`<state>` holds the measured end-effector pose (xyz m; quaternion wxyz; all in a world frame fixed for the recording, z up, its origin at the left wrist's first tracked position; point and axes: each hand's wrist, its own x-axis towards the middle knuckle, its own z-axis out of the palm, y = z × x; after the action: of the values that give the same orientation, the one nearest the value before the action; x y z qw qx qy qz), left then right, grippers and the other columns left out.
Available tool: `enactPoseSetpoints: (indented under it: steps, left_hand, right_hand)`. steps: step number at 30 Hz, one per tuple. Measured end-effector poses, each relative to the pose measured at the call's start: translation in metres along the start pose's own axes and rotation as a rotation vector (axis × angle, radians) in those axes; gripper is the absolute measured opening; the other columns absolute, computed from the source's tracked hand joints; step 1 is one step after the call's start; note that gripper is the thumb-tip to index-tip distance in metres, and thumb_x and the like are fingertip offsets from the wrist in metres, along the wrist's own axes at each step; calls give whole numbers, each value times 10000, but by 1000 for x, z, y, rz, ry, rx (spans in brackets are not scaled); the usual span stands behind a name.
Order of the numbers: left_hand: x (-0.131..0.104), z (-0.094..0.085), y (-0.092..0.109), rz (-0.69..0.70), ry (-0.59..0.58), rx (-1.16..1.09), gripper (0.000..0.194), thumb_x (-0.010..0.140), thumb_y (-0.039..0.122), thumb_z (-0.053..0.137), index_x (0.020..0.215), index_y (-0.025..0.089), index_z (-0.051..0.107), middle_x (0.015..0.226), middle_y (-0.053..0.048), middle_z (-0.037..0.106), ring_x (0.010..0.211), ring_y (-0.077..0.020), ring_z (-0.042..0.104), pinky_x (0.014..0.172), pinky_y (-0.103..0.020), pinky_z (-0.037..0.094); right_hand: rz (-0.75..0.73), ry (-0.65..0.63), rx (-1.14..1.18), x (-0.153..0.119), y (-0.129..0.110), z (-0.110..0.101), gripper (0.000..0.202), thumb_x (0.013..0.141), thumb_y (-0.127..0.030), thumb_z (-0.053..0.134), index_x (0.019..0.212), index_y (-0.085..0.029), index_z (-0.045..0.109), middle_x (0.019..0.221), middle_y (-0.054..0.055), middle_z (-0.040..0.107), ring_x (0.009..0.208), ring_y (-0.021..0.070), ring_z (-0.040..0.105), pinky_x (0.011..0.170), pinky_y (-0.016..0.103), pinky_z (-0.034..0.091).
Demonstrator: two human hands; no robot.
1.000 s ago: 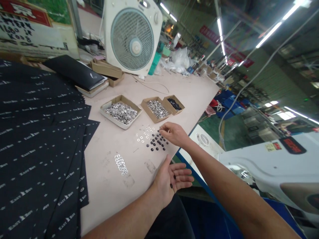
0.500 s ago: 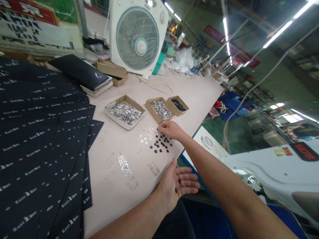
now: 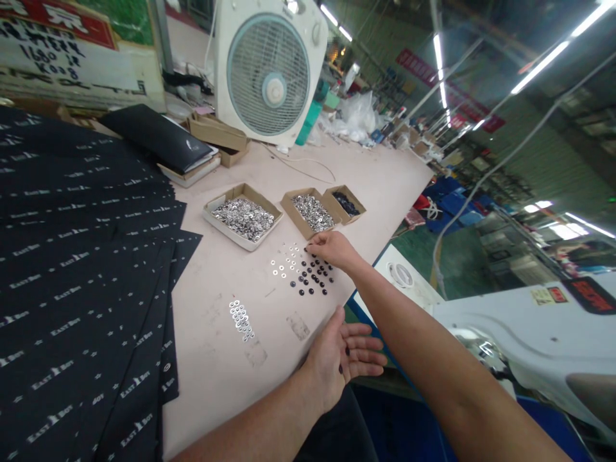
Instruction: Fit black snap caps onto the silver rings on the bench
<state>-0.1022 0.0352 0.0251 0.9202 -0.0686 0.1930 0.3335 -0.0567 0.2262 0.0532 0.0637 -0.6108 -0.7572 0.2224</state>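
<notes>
My right hand (image 3: 332, 249) is above the scattered pieces, thumb and fingertips pinched on a small black snap cap (image 3: 307, 249). Close below it, several black snap caps (image 3: 314, 278) lie spread on the table. Silver ring-shaped snap parts (image 3: 283, 274) lie loose to their left. Palm up at the table's near edge, my left hand (image 3: 337, 356) is open with its fingers stretched out; a couple of small black pieces (image 3: 341, 369) rest on the palm and fingers. Left of it, a neat block of silver snap parts (image 3: 240, 321) lies flat in rows.
Two cardboard boxes of silver parts (image 3: 244, 219) (image 3: 312, 213) and a box of black parts (image 3: 345, 203) stand beyond my right hand. Black printed fabric (image 3: 86, 289) covers the left side. A box fan (image 3: 269, 77) stands at the back; a white machine (image 3: 534, 340) is at right.
Both hands keep nearly the same positions, with the right fingertips still pinched at the same spot. The whole view has shifted very slightly.
</notes>
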Motion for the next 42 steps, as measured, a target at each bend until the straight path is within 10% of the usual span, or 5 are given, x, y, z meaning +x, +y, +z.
enactPoseSetpoints:
  steps: [21, 42]
  left_hand:
    - [3, -4, -2, 8, -26, 4, 634, 981, 581, 303, 1086, 21, 581, 891, -169, 651, 693, -242, 672, 605, -316, 547]
    - [2, 1, 0, 19, 11, 32, 592, 993, 540, 293, 966, 39, 606, 769, -142, 628, 645, -215, 643, 585, -292, 538]
  right_hand:
    - [-160, 7, -80, 0, -22, 10, 201, 892, -283, 579, 901, -212, 767, 785, -9, 710, 712, 150, 592, 660, 245, 400]
    - [32, 76, -97, 8, -23, 24, 211, 847, -380, 636, 862, -211, 761, 837, 19, 730, 768, 180, 636, 653, 257, 442]
